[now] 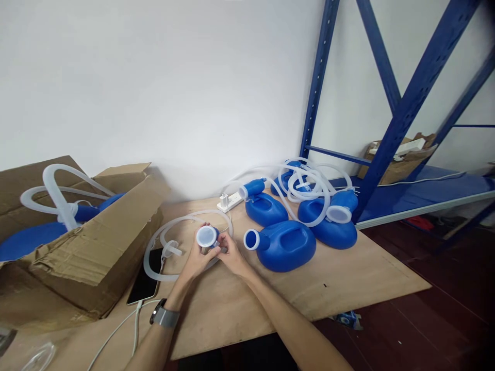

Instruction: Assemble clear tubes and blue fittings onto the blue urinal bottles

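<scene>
A small blue plastic funnel piece with a white rim (206,236) is held upright between my two hands, its wide end toward me. My left hand (198,260) wraps around its near left side. At its lower right, the fingers of my right hand (231,255) pinch together against the piece; any small part between them is hidden. A clear coiled tube (154,272) lies around and behind my hands, with a translucent cap (170,249) beside it on the left. Right of my hands lies a blue bottle (286,248) with an open white-rimmed neck.
More blue bottles (266,208) with funnel ends and coiled tubes (309,180) lie at the back right. A cardboard box (96,242) holding similar parts stands left. A phone (144,282), cables and a power strip (230,201) lie on the wooden table (348,288). A blue rack (390,134) stands right.
</scene>
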A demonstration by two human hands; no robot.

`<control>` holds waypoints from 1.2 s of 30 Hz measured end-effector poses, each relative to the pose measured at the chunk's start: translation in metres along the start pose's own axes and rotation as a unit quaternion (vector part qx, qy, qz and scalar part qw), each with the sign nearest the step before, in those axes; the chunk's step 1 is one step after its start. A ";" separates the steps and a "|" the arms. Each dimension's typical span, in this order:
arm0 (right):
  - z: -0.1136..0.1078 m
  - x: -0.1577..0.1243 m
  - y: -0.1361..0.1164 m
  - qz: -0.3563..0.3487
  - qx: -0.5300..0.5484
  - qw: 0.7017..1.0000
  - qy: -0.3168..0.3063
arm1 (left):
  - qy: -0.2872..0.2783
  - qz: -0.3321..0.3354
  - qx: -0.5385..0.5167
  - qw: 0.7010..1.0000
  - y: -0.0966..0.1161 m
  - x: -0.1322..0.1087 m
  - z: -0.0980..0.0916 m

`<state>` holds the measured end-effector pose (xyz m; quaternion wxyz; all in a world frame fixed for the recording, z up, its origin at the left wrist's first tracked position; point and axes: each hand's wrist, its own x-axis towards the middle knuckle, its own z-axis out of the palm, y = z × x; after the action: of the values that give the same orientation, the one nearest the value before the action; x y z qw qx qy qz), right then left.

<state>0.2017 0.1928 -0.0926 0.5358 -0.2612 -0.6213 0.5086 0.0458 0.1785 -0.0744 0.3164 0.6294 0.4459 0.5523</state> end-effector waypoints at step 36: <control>0.010 -0.003 -0.011 0.001 0.038 0.998 -0.044 | 0.034 -0.153 -0.276 0.948 0.025 0.000 -0.002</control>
<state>0.1953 0.1828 -0.0833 0.5171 -0.2185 -0.6246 0.5429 0.0496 0.1679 -0.0517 0.5432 0.4221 0.3772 0.6202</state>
